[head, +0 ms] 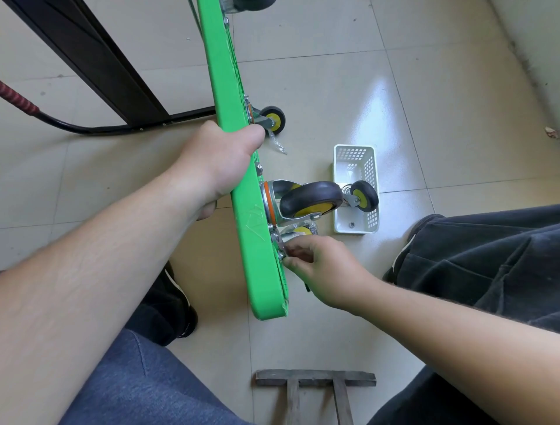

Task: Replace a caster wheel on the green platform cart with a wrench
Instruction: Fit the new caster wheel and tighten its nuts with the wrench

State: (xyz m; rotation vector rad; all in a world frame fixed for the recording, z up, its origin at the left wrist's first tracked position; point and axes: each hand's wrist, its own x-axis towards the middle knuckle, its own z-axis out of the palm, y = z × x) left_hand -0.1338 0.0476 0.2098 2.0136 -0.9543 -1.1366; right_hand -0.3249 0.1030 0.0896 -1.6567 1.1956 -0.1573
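Observation:
The green platform cart (257,242) stands on its edge, its wheels pointing right. My left hand (218,163) grips the upper edge of the deck. A large black and yellow caster wheel (312,198) is mounted near the cart's near end. Just below it, my right hand (321,267) pinches a small metal fastener (281,256) at the caster's mounting plate. No wrench shows in either hand. Farther along the deck is a smaller caster (272,119), and another wheel (251,3) sits at the top edge of the view.
A white perforated basket (341,170) on the tiled floor holds a loose caster (365,195) and a nut (352,224). A wooden stool (315,379) lies at the bottom. The cart's black handle (100,129) rests on the floor at left. Another person's dark-trousered leg (485,261) is at right.

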